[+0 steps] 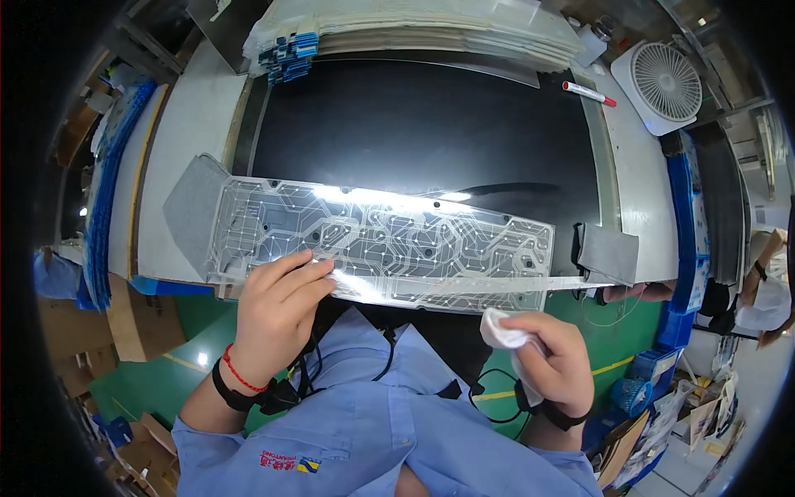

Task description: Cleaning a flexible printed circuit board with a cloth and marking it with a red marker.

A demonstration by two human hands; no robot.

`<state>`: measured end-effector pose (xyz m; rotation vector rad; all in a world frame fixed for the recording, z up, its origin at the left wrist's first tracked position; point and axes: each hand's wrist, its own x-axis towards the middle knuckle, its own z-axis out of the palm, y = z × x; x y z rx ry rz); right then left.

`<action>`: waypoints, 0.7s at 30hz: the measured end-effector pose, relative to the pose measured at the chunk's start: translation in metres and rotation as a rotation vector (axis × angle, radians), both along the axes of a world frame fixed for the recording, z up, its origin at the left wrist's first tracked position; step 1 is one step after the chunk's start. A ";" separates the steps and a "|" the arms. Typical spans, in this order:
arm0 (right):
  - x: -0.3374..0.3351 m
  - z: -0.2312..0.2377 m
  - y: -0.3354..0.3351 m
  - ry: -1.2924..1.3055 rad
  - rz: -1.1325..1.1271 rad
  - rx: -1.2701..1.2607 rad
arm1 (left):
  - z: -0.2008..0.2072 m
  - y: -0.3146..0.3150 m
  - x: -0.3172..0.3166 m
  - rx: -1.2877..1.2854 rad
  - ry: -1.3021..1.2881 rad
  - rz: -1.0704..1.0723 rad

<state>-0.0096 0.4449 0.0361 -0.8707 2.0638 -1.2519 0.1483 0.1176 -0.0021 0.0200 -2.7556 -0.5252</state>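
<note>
A long transparent sheet (397,242) printed with white circuit-like lines and small dark holes lies across the front of the bench, its near edge jutting past the bench edge. My left hand (286,294) rests on its near left part, fingers stretched out over the surface. Close to the sheet's near right corner, my right hand (551,356) is closed round a crumpled white cloth (500,330). The cloth appears just short of the sheet's edge; whether they touch I cannot tell. Part of the cloth is hidden in my palm.
A black panel (414,124) covers the bench middle. Behind it sits a stack of pale sheets (447,33). A red-and-white marker (589,94) and a white fan (662,85) are at right. Grey cloths (195,211) flank the sheet. Another person (766,290) is at far right.
</note>
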 end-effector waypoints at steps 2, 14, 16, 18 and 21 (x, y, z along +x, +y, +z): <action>0.005 -0.006 -0.006 -0.116 -0.151 0.019 | -0.001 0.001 0.001 0.002 -0.003 0.008; 0.001 -0.024 -0.005 -0.169 -0.455 -0.298 | -0.001 0.003 0.001 0.051 -0.055 0.007; -0.002 -0.023 -0.008 -0.188 -0.437 -0.328 | 0.007 0.003 -0.001 0.055 -0.082 -0.020; -0.001 -0.020 -0.017 -0.329 -0.485 -0.382 | 0.007 0.005 -0.002 0.149 -0.078 -0.058; 0.005 -0.024 -0.035 -0.400 -0.389 -0.391 | 0.004 0.010 -0.005 0.478 -0.081 -0.187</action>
